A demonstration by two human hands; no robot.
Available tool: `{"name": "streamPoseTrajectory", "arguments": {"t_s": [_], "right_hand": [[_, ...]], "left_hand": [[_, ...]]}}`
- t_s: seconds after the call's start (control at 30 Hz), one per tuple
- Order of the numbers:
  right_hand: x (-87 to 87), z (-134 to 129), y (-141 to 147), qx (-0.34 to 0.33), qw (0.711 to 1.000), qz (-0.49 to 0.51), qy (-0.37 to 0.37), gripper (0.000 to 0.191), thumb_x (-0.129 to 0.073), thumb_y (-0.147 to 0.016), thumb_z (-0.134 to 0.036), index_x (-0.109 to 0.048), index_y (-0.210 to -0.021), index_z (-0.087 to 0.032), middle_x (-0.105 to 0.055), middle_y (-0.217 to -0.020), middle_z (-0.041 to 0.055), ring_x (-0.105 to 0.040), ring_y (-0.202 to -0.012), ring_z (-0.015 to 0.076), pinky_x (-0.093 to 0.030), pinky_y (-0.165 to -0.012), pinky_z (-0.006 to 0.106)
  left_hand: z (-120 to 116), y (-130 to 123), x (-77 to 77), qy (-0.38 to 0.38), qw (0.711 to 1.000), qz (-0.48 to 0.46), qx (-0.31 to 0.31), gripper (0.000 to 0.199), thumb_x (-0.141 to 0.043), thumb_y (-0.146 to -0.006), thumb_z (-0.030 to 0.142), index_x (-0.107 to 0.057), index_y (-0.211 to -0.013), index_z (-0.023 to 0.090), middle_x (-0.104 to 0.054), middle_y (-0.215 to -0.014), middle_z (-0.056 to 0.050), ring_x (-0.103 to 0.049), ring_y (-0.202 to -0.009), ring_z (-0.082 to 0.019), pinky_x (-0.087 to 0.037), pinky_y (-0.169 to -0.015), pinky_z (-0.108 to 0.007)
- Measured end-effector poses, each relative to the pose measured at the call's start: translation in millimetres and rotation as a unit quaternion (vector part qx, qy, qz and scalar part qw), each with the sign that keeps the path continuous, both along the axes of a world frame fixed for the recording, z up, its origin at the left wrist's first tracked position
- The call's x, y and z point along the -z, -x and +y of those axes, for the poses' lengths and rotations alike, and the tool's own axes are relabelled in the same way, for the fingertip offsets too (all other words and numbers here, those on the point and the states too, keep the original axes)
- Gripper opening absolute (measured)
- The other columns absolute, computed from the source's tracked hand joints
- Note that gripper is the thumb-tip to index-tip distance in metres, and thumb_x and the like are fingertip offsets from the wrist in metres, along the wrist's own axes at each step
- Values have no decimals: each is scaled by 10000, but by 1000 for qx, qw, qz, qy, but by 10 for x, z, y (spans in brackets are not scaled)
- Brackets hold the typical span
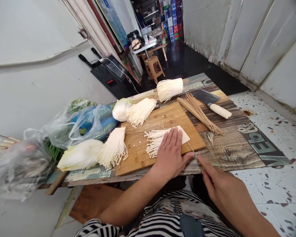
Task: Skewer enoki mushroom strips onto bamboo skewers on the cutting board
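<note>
My left hand (pixel 171 149) lies flat, fingers stretched out, on a bunch of enoki mushrooms (pixel 154 140) on the wooden cutting board (pixel 135 163). A thin bamboo skewer (pixel 191 147) sticks out from the cut base of that bunch, beside my left thumb. At its near end, the fingertips of my right hand (pixel 224 187) close on the skewer; how far it runs inside the mushrooms is hidden. Another enoki bunch (pixel 114 148) rests at the board's left edge, a second bunch (pixel 142 112) on its far corner, and a third bunch (pixel 170 89) beyond it.
Loose skewers (pixel 199 113) lie right of the board, beside a cleaver (pixel 218 108) with a pale handle. Napa cabbages (pixel 80 154) and plastic bags (pixel 88 123) of vegetables stand on the left. A black machine (pixel 113 75) is by the wall; a stool (pixel 154 67) stands farther back.
</note>
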State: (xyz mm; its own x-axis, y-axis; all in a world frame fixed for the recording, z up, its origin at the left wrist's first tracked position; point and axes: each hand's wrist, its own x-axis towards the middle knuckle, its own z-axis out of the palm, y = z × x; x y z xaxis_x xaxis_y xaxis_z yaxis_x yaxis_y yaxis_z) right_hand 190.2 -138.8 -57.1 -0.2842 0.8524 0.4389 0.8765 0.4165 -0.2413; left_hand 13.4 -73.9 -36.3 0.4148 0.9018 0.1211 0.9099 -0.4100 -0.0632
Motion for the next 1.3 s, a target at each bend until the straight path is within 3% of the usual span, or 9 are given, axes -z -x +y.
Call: {"name": "streamPoseTrajectory", "arguments": {"t_s": [0.17, 0.5, 1.07, 1.3], "right_hand": [[21, 10, -49, -20, 1000, 5, -2, 357, -393, -936, -162, -631, -1195, -102, -725, -697, 48, -624, -470, 129, -443, -447, 222], [-47, 110, 14, -54, 998, 38, -25, 350, -360, -941, -116, -647, -1122, -29, -680, -606, 27, -602, -429, 122, -428, -424, 232], [40, 274, 153, 11, 999, 29, -21, 346, -400, -918, -155, -715, -1056, -121, -697, -602, 33, -615, -430, 152, -392, -403, 253], [47, 121, 73, 30, 998, 63, 8, 372, -391, -942, -224, -642, -1196, -118, -711, -631, 23, -626, -438, 161, -410, -391, 248]], "left_hand": [[18, -11, 57, 3, 999, -32, 9, 819, -308, -936, 647, -295, -1452, 11, -299, -1532, -217, -214, -1454, -294, -247, -1180, -452], [32, 3, 26, 35, 999, -40, 11, 836, -294, -933, 657, -293, -1458, 6, -260, -1549, -207, -186, -1462, -292, -240, -1187, -446], [33, -29, 40, 26, 999, -19, -4, 689, -315, -985, 508, -304, -1457, 7, -275, -1547, -189, -209, -1455, -281, -260, -1184, -434], [3, 8, 2, -4, 1000, -15, 0, 769, -326, -963, 574, -266, -1463, -7, -267, -1546, -207, -219, -1455, -281, -254, -1184, -452]]}}
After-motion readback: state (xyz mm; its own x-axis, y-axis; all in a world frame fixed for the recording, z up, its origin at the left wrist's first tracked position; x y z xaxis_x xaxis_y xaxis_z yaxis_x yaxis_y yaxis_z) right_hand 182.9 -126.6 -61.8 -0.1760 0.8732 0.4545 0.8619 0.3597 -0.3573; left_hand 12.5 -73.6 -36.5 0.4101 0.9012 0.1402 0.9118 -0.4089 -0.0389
